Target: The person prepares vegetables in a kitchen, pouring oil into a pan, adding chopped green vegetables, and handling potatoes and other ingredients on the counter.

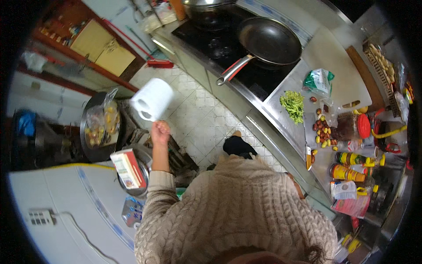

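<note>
White paper-looking roll (158,96) at ten o'clock could hit the floor tiles (200,112) if the left hand (161,130), apparently pinching only its lower edge, slips; mostly hidden right hand (297,187), can't tell its grip.

I see the left hand (160,130) holding a white roll (157,97) above the floor (202,110); chopped greens (292,106) lie near the front edge of the surface (293,80).

A kitchen is shown. It is marked as such by a black cooktop (214,49), on which 1 frying pan (272,40) and 1 pot (209,15) are set, and by a steel table (278,97) where chopped greens (292,106) and yellow-labelled bottles (347,172) are laid out; the floor (200,108) is tiled.
</note>
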Motion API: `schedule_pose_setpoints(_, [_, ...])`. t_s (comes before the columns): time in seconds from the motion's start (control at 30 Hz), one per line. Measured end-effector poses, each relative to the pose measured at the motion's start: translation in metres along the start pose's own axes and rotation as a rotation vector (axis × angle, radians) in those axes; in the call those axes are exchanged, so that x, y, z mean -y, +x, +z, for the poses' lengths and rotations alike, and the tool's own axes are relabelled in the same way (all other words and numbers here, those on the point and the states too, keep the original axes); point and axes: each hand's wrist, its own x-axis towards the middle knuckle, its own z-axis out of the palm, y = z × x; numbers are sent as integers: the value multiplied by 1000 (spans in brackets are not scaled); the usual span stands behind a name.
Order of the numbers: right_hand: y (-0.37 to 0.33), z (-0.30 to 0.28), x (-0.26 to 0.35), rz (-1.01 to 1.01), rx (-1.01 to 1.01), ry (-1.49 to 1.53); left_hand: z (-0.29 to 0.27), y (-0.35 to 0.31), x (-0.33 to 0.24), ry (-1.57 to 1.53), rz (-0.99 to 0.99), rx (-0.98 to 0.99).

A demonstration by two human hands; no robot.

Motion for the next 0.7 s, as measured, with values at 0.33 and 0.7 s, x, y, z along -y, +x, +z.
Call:
schedule_pose_setpoints(0.33, [98, 21, 46, 44, -20, 64, 141, 96, -109, -95, 254, 162])
schedule_pose_setpoints(0.7, [95, 67, 172, 127, -381, 585, 200, 312, -102, 749, 255, -206])
